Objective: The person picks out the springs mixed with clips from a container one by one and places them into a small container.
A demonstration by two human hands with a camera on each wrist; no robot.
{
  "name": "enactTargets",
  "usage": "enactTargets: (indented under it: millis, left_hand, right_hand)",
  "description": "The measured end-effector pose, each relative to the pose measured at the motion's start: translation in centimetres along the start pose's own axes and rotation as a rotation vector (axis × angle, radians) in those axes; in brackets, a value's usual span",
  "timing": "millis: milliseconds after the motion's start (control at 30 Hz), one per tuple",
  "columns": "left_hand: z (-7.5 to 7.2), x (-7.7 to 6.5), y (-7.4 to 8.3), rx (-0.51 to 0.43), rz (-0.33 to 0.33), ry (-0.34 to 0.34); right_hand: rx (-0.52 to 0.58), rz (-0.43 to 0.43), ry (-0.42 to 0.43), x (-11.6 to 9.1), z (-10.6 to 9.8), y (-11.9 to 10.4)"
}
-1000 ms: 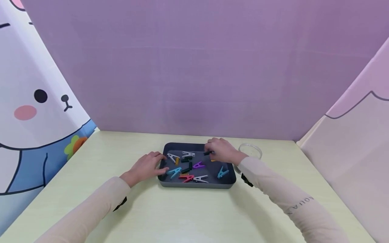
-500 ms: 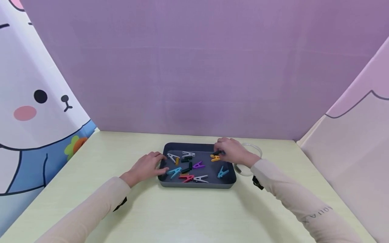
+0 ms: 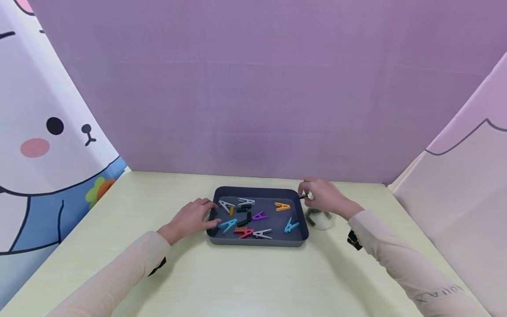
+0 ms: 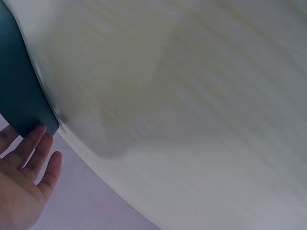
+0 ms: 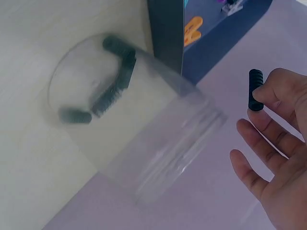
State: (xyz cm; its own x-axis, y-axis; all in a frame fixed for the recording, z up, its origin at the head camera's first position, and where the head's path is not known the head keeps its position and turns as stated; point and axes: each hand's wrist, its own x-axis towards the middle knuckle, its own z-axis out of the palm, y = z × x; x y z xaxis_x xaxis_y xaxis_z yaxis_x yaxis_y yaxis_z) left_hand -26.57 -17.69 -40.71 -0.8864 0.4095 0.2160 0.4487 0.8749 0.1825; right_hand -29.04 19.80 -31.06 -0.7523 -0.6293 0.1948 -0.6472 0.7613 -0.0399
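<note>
My right hand point(image 3: 322, 196) pinches a small dark green ribbed cylinder point(image 5: 255, 90) between thumb and index finger, with the other fingers spread loosely. It is raised by the right end of a dark grey tray point(image 3: 257, 242), over a clear jar point(image 5: 139, 139). Several similar dark ribbed cylinders point(image 5: 117, 79) lie at the jar's bottom. My left hand point(image 3: 190, 220) rests at the tray's left edge, thumb and index finger reaching over the rim. In the left wrist view, relaxed fingers point(image 4: 36, 153) touch the tray's outer wall at a corner.
Spring clips fill the tray: orange point(image 3: 282, 206), purple point(image 3: 259, 215), red point(image 3: 243, 233), blue point(image 3: 291, 225) and white point(image 3: 262, 234). Dark ribbed cylinders point(image 3: 243, 208) lie among them, with an orange ribbed piece point(image 3: 240, 228). A purple backdrop point(image 3: 253, 110) stands behind the pale table point(image 3: 253, 281).
My right hand has moved rightward from inside the tray to over the jar, carrying the dark ribbed cylinder and uncovering the orange clip. My left hand has stayed on the tray's edge.
</note>
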Motion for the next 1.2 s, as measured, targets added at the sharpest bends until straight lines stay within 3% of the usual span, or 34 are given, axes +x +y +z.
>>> enactTargets:
  millis: [500, 1200]
  left_hand:
    - [0.0, -0.1, 0.1, 0.001, 0.004, 0.003]
    - [0.1, -0.1, 0.0, -0.002, 0.008, 0.01]
  right_hand:
    - [0.029, 0.064, 0.069, -2.2, -1.1, 2.8]
    - [0.035, 0.079, 0.079, -3.2, 0.7, 4.5]
